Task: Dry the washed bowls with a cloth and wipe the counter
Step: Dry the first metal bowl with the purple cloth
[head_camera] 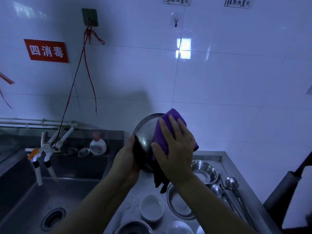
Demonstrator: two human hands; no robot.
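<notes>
Bowl gripped at rim, cloth pressed

Red sign on the far-left wall tile: white characters "四消毒". Two handwritten paper labels at the top of the far wall: one, top edge cropped, appears to read "围裙放置处"; right one reads "抹布放置处". Soap bottle label illegible.

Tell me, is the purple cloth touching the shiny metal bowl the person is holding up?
Touching. The head view shows the right hand pressing the purple cloth flat against the round metal bowl, gripped by the left hand.
</notes>
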